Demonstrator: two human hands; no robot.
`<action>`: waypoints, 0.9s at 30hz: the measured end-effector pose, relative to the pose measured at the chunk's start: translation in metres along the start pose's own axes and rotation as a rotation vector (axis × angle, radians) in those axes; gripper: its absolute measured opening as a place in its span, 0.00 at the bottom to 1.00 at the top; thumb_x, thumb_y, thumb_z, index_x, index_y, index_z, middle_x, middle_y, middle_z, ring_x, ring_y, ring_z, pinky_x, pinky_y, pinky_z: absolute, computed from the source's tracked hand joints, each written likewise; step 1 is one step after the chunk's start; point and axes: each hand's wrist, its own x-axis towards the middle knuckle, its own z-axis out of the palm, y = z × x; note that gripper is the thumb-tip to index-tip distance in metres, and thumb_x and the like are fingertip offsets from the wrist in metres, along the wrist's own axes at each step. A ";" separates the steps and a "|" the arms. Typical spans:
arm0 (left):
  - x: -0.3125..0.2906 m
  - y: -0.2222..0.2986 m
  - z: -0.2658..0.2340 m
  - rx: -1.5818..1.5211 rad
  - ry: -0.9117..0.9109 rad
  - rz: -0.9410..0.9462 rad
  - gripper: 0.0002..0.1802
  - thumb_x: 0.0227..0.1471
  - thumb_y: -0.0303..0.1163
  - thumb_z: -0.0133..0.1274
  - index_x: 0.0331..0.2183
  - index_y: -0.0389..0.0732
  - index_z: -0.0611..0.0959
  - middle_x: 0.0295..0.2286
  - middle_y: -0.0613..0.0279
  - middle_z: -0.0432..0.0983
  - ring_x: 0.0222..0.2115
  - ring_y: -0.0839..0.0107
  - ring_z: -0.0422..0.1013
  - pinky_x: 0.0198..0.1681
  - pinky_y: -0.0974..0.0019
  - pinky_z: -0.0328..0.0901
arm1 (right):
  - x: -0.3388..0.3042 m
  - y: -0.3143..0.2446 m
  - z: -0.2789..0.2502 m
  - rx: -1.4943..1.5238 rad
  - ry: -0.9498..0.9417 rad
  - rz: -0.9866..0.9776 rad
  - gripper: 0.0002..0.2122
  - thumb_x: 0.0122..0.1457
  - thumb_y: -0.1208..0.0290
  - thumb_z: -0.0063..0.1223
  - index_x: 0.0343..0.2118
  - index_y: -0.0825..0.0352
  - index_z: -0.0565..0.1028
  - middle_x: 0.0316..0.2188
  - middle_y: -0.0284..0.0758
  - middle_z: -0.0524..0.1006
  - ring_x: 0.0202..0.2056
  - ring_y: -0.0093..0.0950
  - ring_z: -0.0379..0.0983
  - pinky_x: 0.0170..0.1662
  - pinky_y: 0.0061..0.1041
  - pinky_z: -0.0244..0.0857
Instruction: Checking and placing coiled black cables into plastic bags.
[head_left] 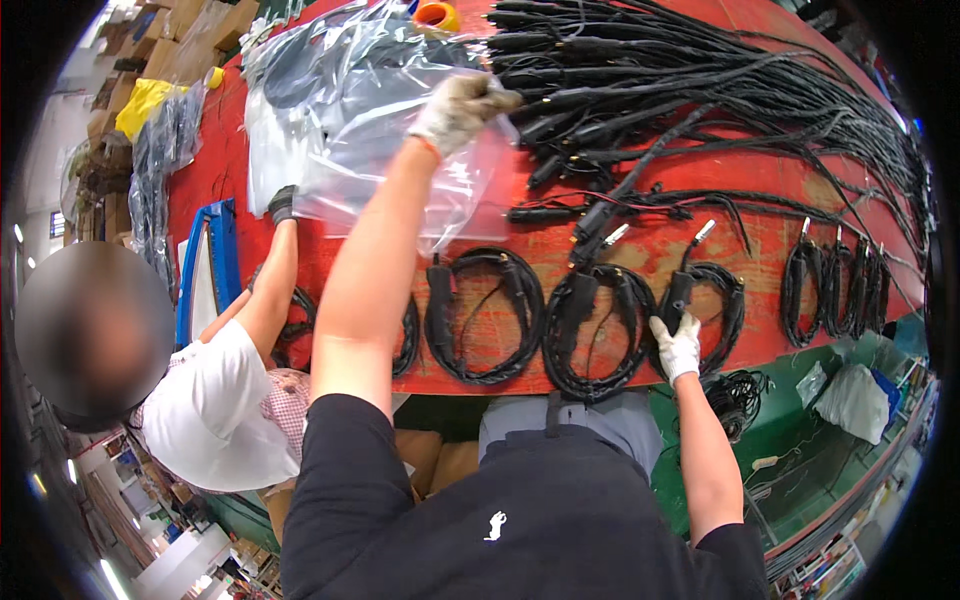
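My left hand [462, 108], in a white work glove, reaches to the far side of the table. Its fingers are closed on a clear plastic bag [455, 195] that hangs toward me. My right hand [677, 345], also gloved, grips the black handle of a coiled welding torch [735, 305] with a silver tip. Left of it lie another coiled torch [598, 335] and a black cable coil [485, 318]. A loose pile of clear bags [335, 120] spreads under and beyond my left forearm.
A thick bundle of black torch cables [640, 80] covers the far right of the red table [515, 232]. Several small coils [835, 285] stand at right. An orange tape roll [436, 16] lies at the back. At left a co-worker's gloved hand [283, 204] touches the bags, beside a blue frame [222, 255].
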 end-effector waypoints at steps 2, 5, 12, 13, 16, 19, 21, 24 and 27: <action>0.011 0.010 0.088 0.652 -0.045 -0.112 0.13 0.57 0.37 0.63 0.28 0.38 0.83 0.22 0.69 0.76 0.24 0.80 0.67 0.32 0.69 0.66 | -0.005 0.005 -0.019 0.039 -0.040 0.066 0.46 0.54 0.38 0.59 0.66 0.71 0.60 0.64 0.51 0.60 0.63 0.52 0.62 0.65 0.41 0.58; 0.012 -0.015 0.157 0.696 -0.042 -0.056 0.12 0.56 0.37 0.63 0.29 0.38 0.83 0.21 0.68 0.75 0.25 0.78 0.65 0.32 0.67 0.65 | -0.002 0.008 -0.037 0.127 -0.036 -0.049 0.45 0.54 0.43 0.62 0.67 0.69 0.60 0.63 0.51 0.62 0.62 0.48 0.65 0.64 0.39 0.60; 0.011 -0.027 0.303 1.077 -0.141 0.052 0.11 0.53 0.35 0.59 0.31 0.37 0.81 0.27 0.45 0.79 0.30 0.52 0.78 0.38 0.55 0.71 | 0.039 0.072 -0.074 0.276 -0.020 -0.308 0.31 0.56 0.53 0.62 0.58 0.69 0.71 0.52 0.46 0.73 0.50 0.42 0.74 0.55 0.37 0.67; 0.008 -0.025 0.326 1.054 -0.162 -0.016 0.11 0.53 0.37 0.57 0.32 0.38 0.81 0.29 0.43 0.79 0.34 0.45 0.77 0.40 0.50 0.70 | 0.041 0.068 -0.090 0.340 0.054 -0.321 0.26 0.57 0.58 0.63 0.54 0.70 0.73 0.43 0.44 0.76 0.42 0.38 0.75 0.49 0.36 0.69; 0.004 -0.040 0.388 1.170 -0.180 -0.078 0.12 0.54 0.39 0.55 0.33 0.40 0.82 0.32 0.44 0.80 0.38 0.44 0.76 0.42 0.49 0.70 | 0.074 0.069 -0.111 0.792 -0.031 -0.329 0.25 0.61 0.56 0.60 0.53 0.71 0.74 0.41 0.41 0.79 0.39 0.31 0.76 0.43 0.31 0.70; -0.007 -0.055 0.426 1.154 -0.113 -0.087 0.10 0.53 0.39 0.56 0.34 0.43 0.83 0.35 0.48 0.80 0.39 0.45 0.77 0.44 0.47 0.71 | 0.106 0.044 -0.134 1.324 -0.516 -0.043 0.28 0.65 0.46 0.52 0.52 0.70 0.75 0.43 0.35 0.80 0.42 0.30 0.77 0.48 0.31 0.70; -0.011 -0.050 0.449 1.089 -0.129 -0.150 0.12 0.52 0.40 0.58 0.35 0.43 0.83 0.35 0.46 0.80 0.40 0.45 0.77 0.46 0.46 0.71 | 0.138 0.034 -0.131 1.511 -0.672 -0.018 0.27 0.65 0.44 0.52 0.49 0.67 0.77 0.41 0.33 0.81 0.43 0.29 0.77 0.51 0.31 0.68; -0.027 -0.091 0.457 1.136 -0.071 -0.132 0.19 0.53 0.43 0.59 0.44 0.42 0.81 0.40 0.43 0.79 0.44 0.43 0.74 0.48 0.45 0.69 | 0.170 0.013 -0.121 1.590 -0.840 0.100 0.15 0.65 0.59 0.55 0.48 0.63 0.79 0.37 0.32 0.81 0.39 0.27 0.78 0.45 0.27 0.71; -0.049 -0.087 0.458 0.982 -0.090 -0.032 0.22 0.53 0.44 0.60 0.46 0.43 0.79 0.43 0.45 0.77 0.48 0.46 0.72 0.52 0.46 0.66 | 0.193 0.035 -0.117 1.341 -0.493 0.027 0.11 0.65 0.66 0.53 0.46 0.64 0.77 0.37 0.33 0.80 0.38 0.28 0.78 0.40 0.29 0.76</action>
